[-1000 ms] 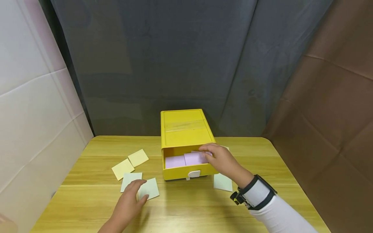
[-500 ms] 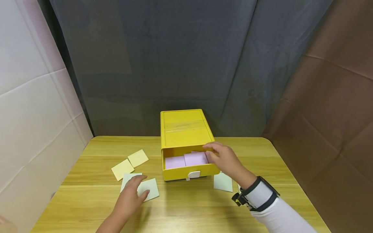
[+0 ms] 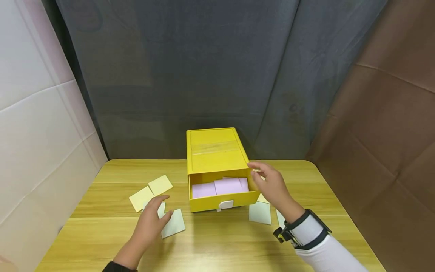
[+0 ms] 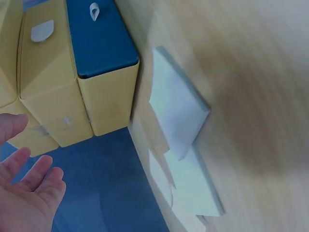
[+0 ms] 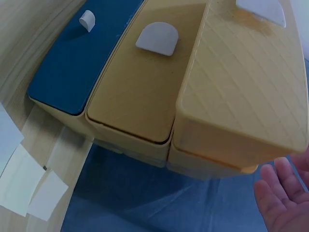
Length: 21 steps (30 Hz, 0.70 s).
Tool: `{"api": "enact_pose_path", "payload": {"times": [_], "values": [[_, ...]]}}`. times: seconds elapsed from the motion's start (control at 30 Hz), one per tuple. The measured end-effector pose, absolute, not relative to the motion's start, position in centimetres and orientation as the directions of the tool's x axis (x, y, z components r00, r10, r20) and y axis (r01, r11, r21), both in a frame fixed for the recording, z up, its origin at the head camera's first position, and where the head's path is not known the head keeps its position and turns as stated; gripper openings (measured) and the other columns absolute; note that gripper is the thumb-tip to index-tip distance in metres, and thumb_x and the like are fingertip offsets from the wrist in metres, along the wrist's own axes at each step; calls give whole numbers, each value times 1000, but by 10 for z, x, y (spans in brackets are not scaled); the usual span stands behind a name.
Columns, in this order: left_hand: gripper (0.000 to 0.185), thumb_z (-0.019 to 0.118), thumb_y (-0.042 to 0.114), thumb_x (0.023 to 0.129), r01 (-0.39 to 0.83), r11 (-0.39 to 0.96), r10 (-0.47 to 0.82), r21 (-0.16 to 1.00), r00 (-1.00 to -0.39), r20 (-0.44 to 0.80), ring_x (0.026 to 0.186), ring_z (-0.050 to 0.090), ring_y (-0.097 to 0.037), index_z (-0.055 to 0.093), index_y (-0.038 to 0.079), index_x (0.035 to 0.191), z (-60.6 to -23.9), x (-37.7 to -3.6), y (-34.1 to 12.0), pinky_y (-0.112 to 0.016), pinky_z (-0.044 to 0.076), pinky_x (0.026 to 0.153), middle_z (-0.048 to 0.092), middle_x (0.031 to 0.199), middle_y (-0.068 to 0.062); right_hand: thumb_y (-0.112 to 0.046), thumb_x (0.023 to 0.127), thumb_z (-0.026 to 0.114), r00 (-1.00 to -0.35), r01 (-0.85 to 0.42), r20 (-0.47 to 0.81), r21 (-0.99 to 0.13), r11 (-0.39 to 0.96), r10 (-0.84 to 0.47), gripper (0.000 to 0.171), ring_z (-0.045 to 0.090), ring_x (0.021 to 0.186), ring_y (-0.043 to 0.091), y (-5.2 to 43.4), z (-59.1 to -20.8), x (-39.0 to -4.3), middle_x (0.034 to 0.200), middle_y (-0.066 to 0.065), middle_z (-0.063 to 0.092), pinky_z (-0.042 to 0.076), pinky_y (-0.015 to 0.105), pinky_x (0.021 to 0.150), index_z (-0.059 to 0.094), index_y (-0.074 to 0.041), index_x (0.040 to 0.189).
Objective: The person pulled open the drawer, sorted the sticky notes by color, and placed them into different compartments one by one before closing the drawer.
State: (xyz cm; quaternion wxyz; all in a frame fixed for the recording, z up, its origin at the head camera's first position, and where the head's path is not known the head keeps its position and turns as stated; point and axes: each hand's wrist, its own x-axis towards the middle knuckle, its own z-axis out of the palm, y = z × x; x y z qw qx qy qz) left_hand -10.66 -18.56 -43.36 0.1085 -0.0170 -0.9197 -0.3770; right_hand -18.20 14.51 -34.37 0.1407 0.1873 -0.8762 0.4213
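Note:
A yellow drawer box (image 3: 216,150) stands at mid-table with its drawer (image 3: 222,200) pulled out, showing purple note pads (image 3: 220,186) inside. My right hand (image 3: 268,183) hovers just right of the drawer, fingers relaxed and holding nothing; the right wrist view shows its bare fingertips (image 5: 282,195). My left hand (image 3: 149,221) lies over two pale green notes (image 3: 174,223) left of the drawer, with loose fingers that grip nothing. In the left wrist view the left hand's palm (image 4: 29,193) is open.
Two yellow notes (image 3: 149,190) lie at the left, more pale notes (image 3: 259,212) at the right front of the drawer. The wrist views show yellow and blue drawer fronts (image 5: 82,63) with white handles (image 5: 157,38). Curtains hang behind the wooden table (image 3: 217,241).
My right hand has come out of the drawer and moved right, leaving the purple pads inside. My left hand has slid a little forward over the pale green notes.

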Motion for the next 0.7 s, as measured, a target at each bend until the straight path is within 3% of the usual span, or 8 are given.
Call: {"api": "enact_pose_path", "payload": {"times": [0.13,0.4,0.7], "values": [[49,68,7,88,84,699,-62,710,-982,177,127,45,-44,51,-2,133,-426,-116,-187,-56,42,102,50,135,-23,0,94,57,-906,-410,393,-718,563,-158,29,62,108,34,152,-346,-185,125,18,61,52,48,92,62,1,123],[48,64,9,91,73,647,-71,759,-985,156,128,42,-46,48,-3,135,-412,-134,-190,-57,38,104,46,139,-25,-5,97,55,-949,-289,307,-774,563,-65,33,61,109,34,172,-357,-183,128,18,59,52,46,92,58,-1,129],[44,56,12,97,27,482,-109,876,-990,91,131,40,-41,44,-5,136,-402,-162,-196,-52,35,109,46,139,-27,-5,97,56,-973,-210,228,-787,580,-43,37,54,118,36,193,-373,-173,127,23,59,47,51,98,52,4,132]]}}
